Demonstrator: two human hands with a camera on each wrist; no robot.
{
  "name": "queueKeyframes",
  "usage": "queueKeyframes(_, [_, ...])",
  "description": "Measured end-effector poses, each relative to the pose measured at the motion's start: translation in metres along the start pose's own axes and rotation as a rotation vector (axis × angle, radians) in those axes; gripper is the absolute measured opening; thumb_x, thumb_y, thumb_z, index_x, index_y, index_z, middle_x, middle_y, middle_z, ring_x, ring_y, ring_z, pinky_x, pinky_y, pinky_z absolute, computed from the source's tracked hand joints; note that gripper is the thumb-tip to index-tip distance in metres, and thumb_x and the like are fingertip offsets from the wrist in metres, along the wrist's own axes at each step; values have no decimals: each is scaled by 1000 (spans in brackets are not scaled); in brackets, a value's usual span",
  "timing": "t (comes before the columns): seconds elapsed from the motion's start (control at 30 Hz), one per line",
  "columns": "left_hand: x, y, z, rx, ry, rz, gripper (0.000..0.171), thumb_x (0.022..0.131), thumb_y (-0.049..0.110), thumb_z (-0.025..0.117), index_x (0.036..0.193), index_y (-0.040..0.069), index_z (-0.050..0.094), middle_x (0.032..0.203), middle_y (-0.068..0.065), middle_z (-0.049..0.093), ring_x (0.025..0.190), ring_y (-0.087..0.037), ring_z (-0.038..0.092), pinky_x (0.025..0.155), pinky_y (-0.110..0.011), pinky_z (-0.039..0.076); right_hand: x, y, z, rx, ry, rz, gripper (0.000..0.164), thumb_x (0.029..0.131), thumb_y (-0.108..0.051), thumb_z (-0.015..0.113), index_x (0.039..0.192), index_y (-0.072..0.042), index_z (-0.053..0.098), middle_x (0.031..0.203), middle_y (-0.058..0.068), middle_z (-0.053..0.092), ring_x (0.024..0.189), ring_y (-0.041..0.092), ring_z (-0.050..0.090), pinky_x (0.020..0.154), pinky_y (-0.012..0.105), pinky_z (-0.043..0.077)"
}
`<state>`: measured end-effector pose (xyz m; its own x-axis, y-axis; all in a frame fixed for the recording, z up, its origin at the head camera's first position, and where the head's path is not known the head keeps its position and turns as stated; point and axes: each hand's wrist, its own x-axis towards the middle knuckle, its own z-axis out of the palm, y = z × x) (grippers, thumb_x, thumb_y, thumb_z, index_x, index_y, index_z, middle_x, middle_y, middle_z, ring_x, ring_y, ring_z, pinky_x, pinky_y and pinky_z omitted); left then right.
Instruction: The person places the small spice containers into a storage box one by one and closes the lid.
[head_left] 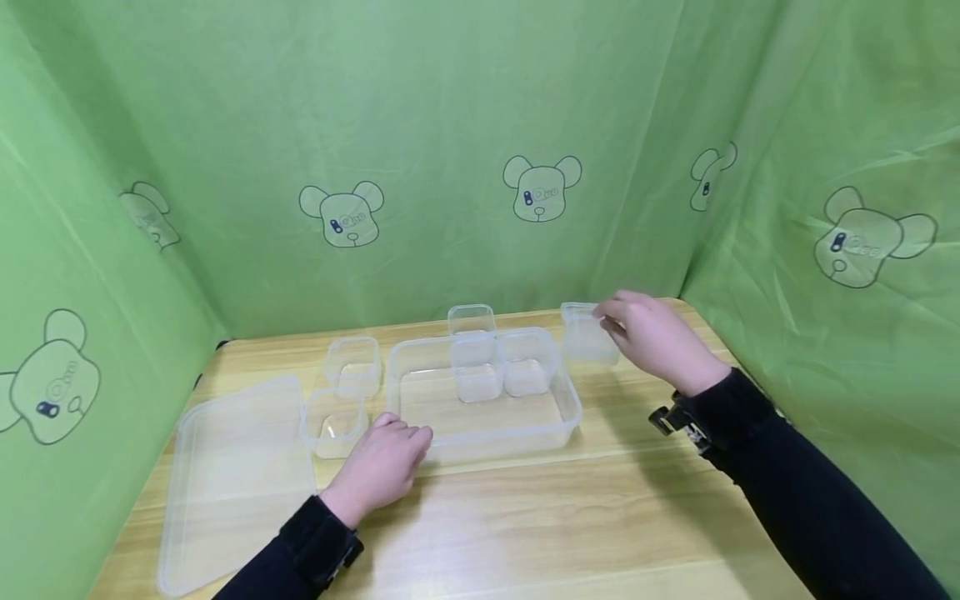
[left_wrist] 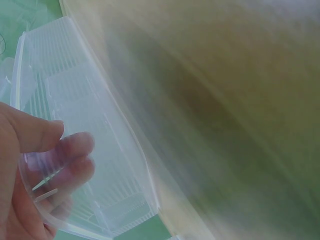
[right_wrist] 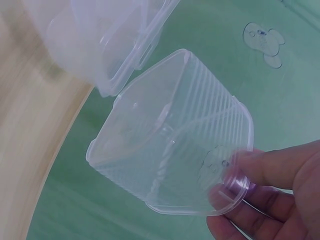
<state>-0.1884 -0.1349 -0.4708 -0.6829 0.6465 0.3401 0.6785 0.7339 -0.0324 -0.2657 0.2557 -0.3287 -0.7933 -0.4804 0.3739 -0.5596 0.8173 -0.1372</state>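
A large clear plastic box (head_left: 517,437) stands on the table, its near left rim pinched between the thumb and fingers of my left hand (head_left: 382,467). Through the wall, the fingertips show in the left wrist view. Inside the box, toward its right, sit two small clear containers, one in the middle (head_left: 478,383) and another (head_left: 527,379) beside it. My right hand (head_left: 663,342) holds a further small ribbed container (right_wrist: 170,135) by its rim, just right of the box; the right wrist view shows it with nothing inside.
Two more small containers, one farther back (head_left: 352,367) and one nearer (head_left: 333,429), stand left of the box. Behind its far wall another container (head_left: 471,319) shows. A large flat clear lid (head_left: 236,483) lies at the left. Green curtains (head_left: 450,125) enclose the wooden table (head_left: 540,517).
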Motion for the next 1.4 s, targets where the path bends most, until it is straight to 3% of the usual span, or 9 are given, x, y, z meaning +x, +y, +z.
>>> queueKeyframes(0.5, [1, 0, 2, 3, -2, 1, 26, 87, 9, 66, 79, 19, 43, 62, 12, 43, 61, -12, 47, 86, -34, 43, -17, -28, 1, 6, 70, -114, 15, 91, 2, 67, 105, 2, 71, 90, 10, 66, 83, 27, 65, 76, 44, 54])
queueKeyframes(1.03, [0, -1, 4, 0, 26, 8, 26, 86, 9, 67, 79, 19, 44, 62, 12, 45, 61, -12, 49, 85, -34, 43, -36, -37, 31, 20, 98, -183, 17, 88, 4, 70, 104, 0, 72, 92, 6, 65, 85, 23, 63, 75, 39, 54])
queueKeyframes(1.23, [0, -1, 3, 5, 51, 20, 27, 86, 9, 68, 79, 19, 44, 62, 11, 46, 61, -12, 50, 85, -34, 43, -41, -40, 38, 35, 146, -198, 18, 86, 4, 72, 104, -1, 72, 92, 5, 66, 84, 22, 62, 75, 38, 55])
queueKeyframes(1.4, [0, 0, 3, 3, 25, 9, 25, 87, 10, 67, 80, 19, 45, 62, 11, 47, 62, -12, 51, 86, -34, 44, -44, -42, 47, 45, 186, -217, 18, 86, 2, 73, 103, -2, 72, 91, 4, 65, 86, 21, 62, 76, 37, 55])
